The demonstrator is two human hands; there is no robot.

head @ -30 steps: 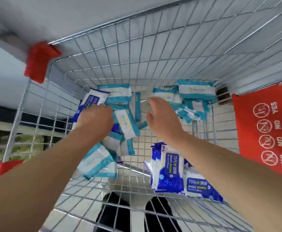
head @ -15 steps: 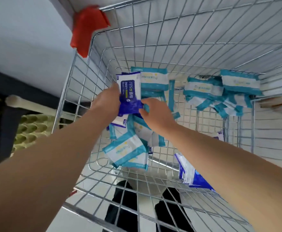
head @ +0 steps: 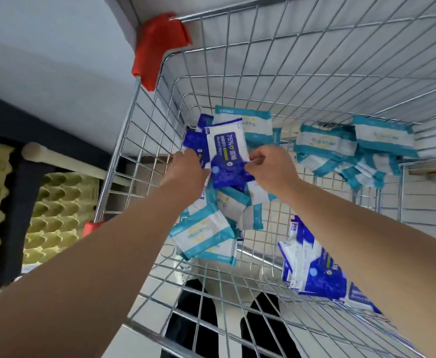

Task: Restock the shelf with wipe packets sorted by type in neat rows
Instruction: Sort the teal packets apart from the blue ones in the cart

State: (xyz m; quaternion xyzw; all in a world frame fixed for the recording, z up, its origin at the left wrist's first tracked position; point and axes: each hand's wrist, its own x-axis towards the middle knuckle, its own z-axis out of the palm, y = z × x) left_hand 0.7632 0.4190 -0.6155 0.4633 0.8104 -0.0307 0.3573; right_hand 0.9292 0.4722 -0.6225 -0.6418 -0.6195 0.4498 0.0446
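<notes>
blue packet (head: 226, 148) raised since before; left hand (head: 186, 169) grips it, right hand (head: 271, 166) pinches its edge.

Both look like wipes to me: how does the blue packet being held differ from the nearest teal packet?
The blue packet is dark blue, marked 75%; the teal packet has teal bands on white. The left hand and right hand hold the blue packet; the teal packet lies in the cart. Both are flat pouches.

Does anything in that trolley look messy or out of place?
Yes: the cart is a jumble. Teal packets lie tilted and overlapping beneath the left hand and right hand, which hold a blue packet; another teal heap sits far right. Nothing looks torn or spilled.
</notes>
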